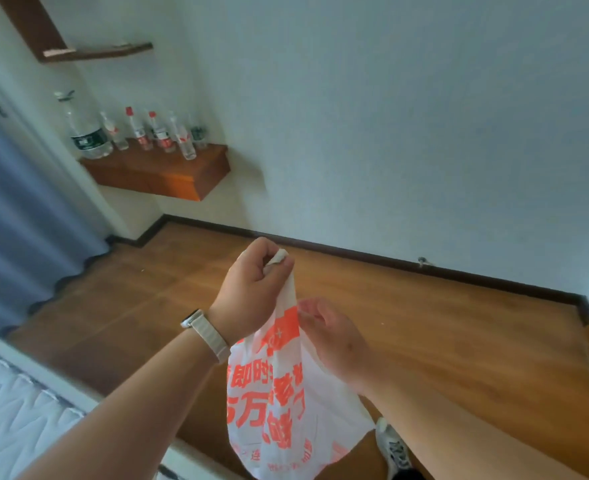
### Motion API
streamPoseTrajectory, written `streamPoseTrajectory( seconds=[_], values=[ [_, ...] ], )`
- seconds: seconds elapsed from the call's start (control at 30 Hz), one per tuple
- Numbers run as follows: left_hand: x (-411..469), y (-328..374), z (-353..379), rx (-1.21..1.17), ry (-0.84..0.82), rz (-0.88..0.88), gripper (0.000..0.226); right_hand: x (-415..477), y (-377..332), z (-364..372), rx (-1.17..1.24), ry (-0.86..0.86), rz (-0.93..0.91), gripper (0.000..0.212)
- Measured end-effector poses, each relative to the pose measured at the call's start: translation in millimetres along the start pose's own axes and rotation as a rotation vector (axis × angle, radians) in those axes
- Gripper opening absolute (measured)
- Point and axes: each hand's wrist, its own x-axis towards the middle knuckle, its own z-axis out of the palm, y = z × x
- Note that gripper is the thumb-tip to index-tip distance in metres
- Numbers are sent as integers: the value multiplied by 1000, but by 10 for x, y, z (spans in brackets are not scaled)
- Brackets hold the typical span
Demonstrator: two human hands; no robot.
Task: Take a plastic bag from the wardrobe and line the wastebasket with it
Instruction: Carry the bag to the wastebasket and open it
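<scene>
tearing is the risk: left hand (251,289) pinches the plastic bag (268,410) by a handle, centre frame; right hand (338,341) pinches its edge; hard tugging could split it.

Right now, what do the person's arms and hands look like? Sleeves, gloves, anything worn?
Both forearms are bare to the frame edge: no sleeves, no gloves. Behind the left hand, the wrist carries a watch on a pale cream strap. The right hand shows no wristwear and no visible rings.
</scene>
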Motion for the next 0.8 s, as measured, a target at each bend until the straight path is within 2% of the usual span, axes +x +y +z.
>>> streamPoseTrajectory(
  seconds=[0.07, 0.17, 0.3, 0.47, 0.67, 0.8],
  values=[
    [237, -43, 15, 45, 27, -23, 17, 281, -79, -100, -5, -70, -9, 24],
    [647, -74, 34, 120, 45, -94, 12, 760, -145, -269, -46, -165, -8, 20],
    [1170, -90, 44, 251, 63, -180, 14, 1431, -106, -444, -131, -243, -19, 34],
    [1654, -58, 94, 309, 172, -264, 15, 2081, -255, -680, -183, -304, -78, 34],
    [2058, -23, 109, 293, 332, -283, 18, 2368, -638, -1030, -227, -481, -153, 36],
    [2246, -23, 149, 273, 435, -281, 13, 2557, -718, -1115, -258, -488, -247, 48]
  ],
)
